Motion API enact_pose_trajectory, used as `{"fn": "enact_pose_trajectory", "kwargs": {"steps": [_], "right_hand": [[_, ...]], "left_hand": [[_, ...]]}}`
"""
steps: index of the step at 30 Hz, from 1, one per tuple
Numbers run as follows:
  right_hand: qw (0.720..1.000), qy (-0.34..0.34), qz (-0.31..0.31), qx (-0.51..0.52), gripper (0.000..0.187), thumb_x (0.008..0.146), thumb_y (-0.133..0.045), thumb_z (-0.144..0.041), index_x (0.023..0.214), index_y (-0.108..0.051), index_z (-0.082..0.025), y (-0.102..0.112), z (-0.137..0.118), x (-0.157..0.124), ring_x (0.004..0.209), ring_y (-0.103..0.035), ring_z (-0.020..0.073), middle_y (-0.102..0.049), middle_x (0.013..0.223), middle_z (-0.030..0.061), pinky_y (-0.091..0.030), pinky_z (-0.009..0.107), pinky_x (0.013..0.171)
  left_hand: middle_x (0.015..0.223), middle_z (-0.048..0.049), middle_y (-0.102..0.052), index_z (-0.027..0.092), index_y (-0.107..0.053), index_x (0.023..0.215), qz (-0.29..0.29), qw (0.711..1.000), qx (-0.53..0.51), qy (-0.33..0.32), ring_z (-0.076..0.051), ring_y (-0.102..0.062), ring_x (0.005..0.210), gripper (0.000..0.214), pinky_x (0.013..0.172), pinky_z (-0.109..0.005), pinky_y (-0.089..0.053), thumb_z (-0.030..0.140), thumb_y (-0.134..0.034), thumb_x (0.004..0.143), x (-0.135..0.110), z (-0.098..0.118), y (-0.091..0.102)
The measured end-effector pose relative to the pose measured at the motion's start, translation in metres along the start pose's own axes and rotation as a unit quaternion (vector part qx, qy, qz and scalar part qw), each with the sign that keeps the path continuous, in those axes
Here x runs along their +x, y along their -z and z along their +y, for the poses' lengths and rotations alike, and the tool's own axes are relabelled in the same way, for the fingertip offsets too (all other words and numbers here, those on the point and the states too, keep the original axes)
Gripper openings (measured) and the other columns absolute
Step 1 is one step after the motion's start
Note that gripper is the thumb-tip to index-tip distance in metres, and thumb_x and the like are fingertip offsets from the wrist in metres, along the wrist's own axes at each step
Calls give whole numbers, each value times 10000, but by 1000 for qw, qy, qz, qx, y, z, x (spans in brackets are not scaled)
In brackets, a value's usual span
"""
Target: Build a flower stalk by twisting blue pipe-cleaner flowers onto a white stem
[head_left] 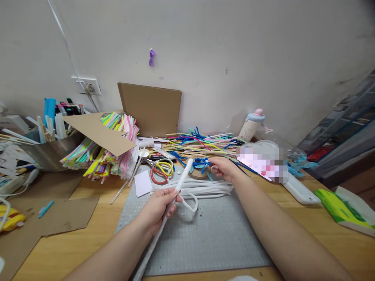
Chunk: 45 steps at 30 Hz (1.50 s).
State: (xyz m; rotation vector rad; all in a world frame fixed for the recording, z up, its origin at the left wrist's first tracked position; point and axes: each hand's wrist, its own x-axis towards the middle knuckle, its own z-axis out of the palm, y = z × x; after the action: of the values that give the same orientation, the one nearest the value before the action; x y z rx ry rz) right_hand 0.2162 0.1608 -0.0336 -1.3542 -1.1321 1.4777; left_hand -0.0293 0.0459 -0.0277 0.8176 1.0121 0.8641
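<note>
My left hand [165,203] is closed around a long white fuzzy rod [184,177], which looks wrapped in white pipe cleaner. It slants from the bottom edge up to the middle, and a loose white pipe-cleaner end [193,205] curls off beside my fingers. My right hand [224,168] pinches at the right edge of a blue pipe-cleaner piece [200,164] with petal-like loops. The piece sits over a brown tape roll [197,173], close to the rod's upper tip. Below it, a bundle of white pipe cleaners [211,189] lies across the grey cutting mat [205,242].
Scissors [162,169], white paper [142,183] and loose coloured pipe cleaners [202,144] lie behind the mat. Bundled pipe cleaners [108,164] and a metal bowl [55,152] stand left. On the right are a bottle [251,125], a white device [301,189] and a green packet [342,210].
</note>
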Motion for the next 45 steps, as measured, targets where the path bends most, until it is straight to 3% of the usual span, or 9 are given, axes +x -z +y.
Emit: {"fn": "enact_pose_trajectory", "kwargs": {"steps": [7, 14, 19, 24, 28, 33, 37, 41, 45], "right_hand": [[989, 10, -1, 148, 78, 735, -490, -156, 737, -567, -142, 3, -8, -1, 521, -493, 70, -621, 758, 55, -342, 146, 363], [963, -50, -136, 228, 130, 784, -543, -272, 812, -577, -150, -33, -5, -57, 503, -489, 54, -626, 758, 37, -324, 118, 352], [990, 49, -97, 92, 235, 757, -588, -387, 709, -492, -178, -79, 23, -104, 389, -392, 53, -509, 516, -46, -280, 143, 332], [991, 116, -66, -8, 245, 761, -573, -393, 698, -522, -162, -111, 49, -121, 439, -425, 73, -516, 552, -26, -337, 172, 367], [979, 175, -101, -30, 150, 800, -508, -291, 792, -598, -171, -117, 55, -125, 590, -528, 121, -563, 769, 33, -441, 220, 450], [964, 241, -75, -84, 132, 725, -534, -107, 779, -617, -194, -118, 56, -128, 754, -547, 141, -587, 799, 14, -437, 237, 616], [969, 221, -45, -105, 77, 730, -552, -149, 778, -596, -190, -123, 56, -130, 687, -527, 123, -599, 772, -1, -395, 218, 571], [970, 184, -83, -134, 50, 774, -530, -213, 803, -563, -189, -124, 57, -133, 614, -496, 105, -570, 686, -22, -379, 210, 555], [955, 200, -116, -189, 109, 817, -462, -222, 805, -564, -185, -123, 54, -138, 590, -475, 97, -556, 669, -22, -350, 197, 516]], "left_hand": [[515, 44, -428, 111, -563, 643, -8, 1000, 2, 3, -18, -318, 366, 245, 342, -159, -181, 346, -610, 696, 0, 0, 1], [588, 24, -499, 110, -563, 669, 3, 1000, -6, -8, -10, -341, 367, 224, 337, -150, -211, 326, -607, 703, 0, -1, 3], [685, -3, -569, 109, -567, 727, 15, 1000, 4, -25, -10, -398, 382, 220, 328, -137, -238, 324, -609, 698, 2, -5, 1], [555, 22, -549, 133, -524, 746, 64, 993, 78, -67, -62, -447, 341, 242, 304, -166, -289, 364, -582, 700, 6, -16, -5], [502, 46, -529, 152, -505, 764, 133, 980, 95, -116, -77, -440, 327, 246, 325, -184, -313, 372, -583, 684, 11, -23, -5], [489, 44, -513, 147, -514, 713, 120, 982, 53, -139, -82, -455, 410, 251, 407, -190, -345, 360, -625, 639, 13, -22, -5], [491, 51, -494, 154, -506, 703, 111, 986, 23, -126, -75, -435, 403, 253, 414, -190, -329, 374, -617, 646, 10, -18, -7], [486, 59, -488, 157, -499, 740, 118, 985, 10, -129, -57, -393, 394, 237, 406, -173, -298, 347, -614, 660, 8, -16, -9], [487, 59, -492, 155, -504, 752, 124, 984, 3, -130, -56, -407, 411, 225, 409, -163, -300, 331, -614, 666, 6, -13, -10]]}}
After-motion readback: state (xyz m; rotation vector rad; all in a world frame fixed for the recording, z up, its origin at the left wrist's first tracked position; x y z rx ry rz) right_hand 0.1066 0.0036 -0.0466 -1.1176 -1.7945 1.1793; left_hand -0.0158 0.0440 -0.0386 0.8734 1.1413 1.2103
